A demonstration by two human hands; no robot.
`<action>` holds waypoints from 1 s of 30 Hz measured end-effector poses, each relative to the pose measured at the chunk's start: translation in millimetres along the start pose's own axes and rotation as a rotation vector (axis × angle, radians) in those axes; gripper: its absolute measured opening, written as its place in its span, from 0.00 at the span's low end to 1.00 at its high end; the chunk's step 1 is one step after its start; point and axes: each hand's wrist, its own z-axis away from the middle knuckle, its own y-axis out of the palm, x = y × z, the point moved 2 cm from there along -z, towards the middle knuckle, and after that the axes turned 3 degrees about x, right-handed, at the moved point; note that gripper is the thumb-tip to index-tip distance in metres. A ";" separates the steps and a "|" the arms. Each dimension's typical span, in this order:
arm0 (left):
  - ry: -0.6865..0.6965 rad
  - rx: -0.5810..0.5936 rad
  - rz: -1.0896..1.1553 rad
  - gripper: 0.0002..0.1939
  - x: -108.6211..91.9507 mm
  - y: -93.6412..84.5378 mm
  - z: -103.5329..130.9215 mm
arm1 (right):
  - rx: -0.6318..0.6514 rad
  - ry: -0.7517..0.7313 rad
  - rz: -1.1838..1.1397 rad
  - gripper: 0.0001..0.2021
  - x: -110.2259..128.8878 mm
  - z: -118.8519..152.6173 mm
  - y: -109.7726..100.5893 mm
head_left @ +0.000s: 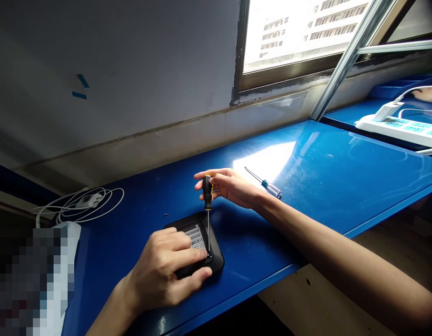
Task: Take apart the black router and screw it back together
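Black device beneath upright screwdriver

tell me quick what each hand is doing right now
Left hand: open, fingers resting on the black square plastic device.
Right hand: loosely closed, holding the black-and-yellow screwdriver by its handle, tip down on the device.

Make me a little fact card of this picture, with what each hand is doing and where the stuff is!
Left hand: resting on a black box
Right hand: holding a black-and-yellow screwdriver, tip down at the box
Other screwdriver: bluish handle, lying on the table
White cable: loosely coiled, toward the picture's left
Table: blue
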 end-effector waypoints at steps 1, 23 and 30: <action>-0.001 0.008 0.001 0.13 -0.8 -0.2 -0.2 | 0.001 -0.001 0.003 0.14 0.2 0.2 -0.1; 0.064 0.013 -0.172 0.18 -10.1 4.0 -3.8 | -0.134 -0.070 0.071 0.13 8.0 0.6 -10.7; 0.039 0.048 -0.201 0.19 -13.4 12.1 -2.4 | -0.320 -0.258 0.005 0.17 -2.8 -6.9 -12.1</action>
